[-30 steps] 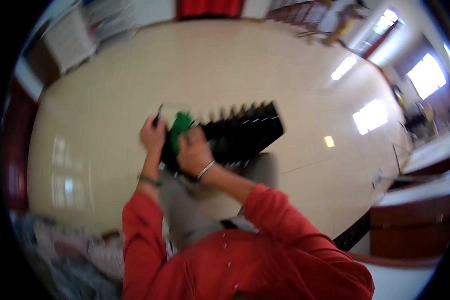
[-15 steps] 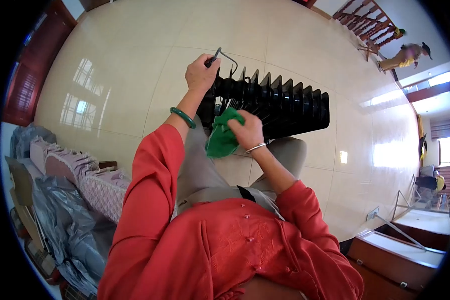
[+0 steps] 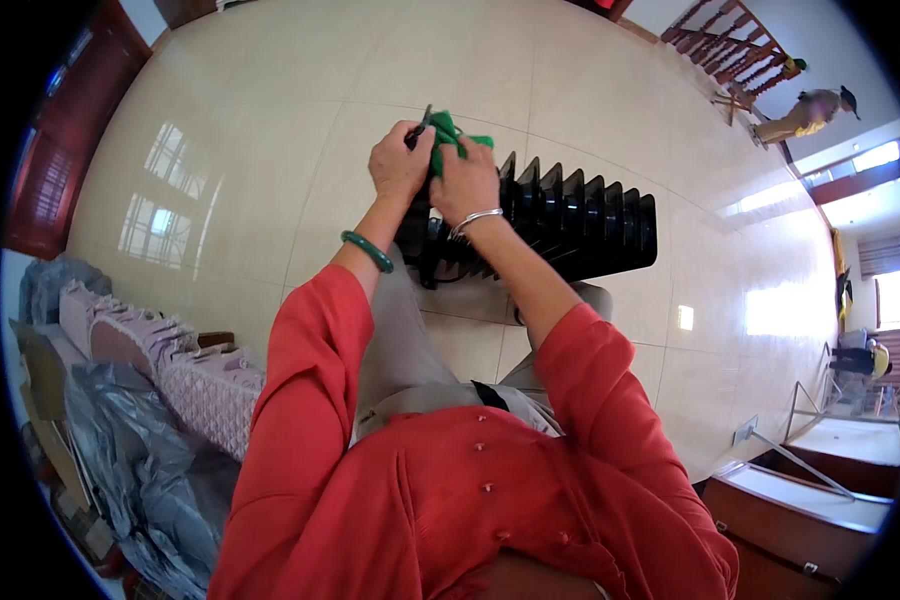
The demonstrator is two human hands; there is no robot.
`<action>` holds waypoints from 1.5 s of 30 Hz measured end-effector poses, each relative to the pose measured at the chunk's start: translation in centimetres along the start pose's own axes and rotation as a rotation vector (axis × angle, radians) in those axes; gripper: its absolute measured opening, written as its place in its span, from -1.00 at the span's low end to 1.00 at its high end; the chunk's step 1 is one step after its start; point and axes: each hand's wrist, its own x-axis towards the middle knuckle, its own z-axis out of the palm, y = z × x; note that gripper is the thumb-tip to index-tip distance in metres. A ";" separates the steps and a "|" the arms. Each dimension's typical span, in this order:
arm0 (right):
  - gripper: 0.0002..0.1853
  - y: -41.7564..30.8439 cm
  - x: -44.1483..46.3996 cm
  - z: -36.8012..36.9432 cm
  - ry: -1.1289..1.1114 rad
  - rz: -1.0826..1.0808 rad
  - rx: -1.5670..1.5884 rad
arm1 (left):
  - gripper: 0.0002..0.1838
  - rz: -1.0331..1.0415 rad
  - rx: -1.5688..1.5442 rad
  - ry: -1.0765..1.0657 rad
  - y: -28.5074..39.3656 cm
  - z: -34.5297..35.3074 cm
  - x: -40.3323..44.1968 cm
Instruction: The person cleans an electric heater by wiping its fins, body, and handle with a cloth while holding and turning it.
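Note:
A black finned radiator heater (image 3: 580, 220) stands on the floor in front of me, between my knees. My left hand (image 3: 398, 165) is closed around a dark cord (image 3: 427, 116) above the heater's left end. Close against it, my right hand (image 3: 465, 190) grips a bunched green cloth (image 3: 443, 130), which is pressed at the cord. The fingertips of both hands nearly meet. My right forearm hides part of the heater's left end, and the cloth covers most of the cord.
To the left are a pink quilted sofa cover (image 3: 205, 390) and grey plastic sheeting (image 3: 135, 440). Wooden furniture with a pale top (image 3: 800, 505) stands at lower right. A person (image 3: 810, 112) is near the stair railing (image 3: 725, 45); another (image 3: 865, 360) is at far right.
My right hand has moved up and away from me, carrying the green cloth from the heater's near side to the cord by my left hand. My left hand has barely moved.

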 end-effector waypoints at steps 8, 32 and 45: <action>-0.71 -2.0 -4.3 -2.1 -0.032 -0.100 0.065 | -0.68 -0.026 0.028 -0.004 -0.5 0.4 0.3; -0.71 5.3 -20.8 -2.0 -0.149 0.925 1.128 | -0.83 -0.282 -0.665 -0.286 1.9 -5.0 0.4; -0.67 7.6 -25.9 2.5 0.075 1.739 1.503 | -0.73 0.136 0.169 -0.495 0.9 -4.3 -10.3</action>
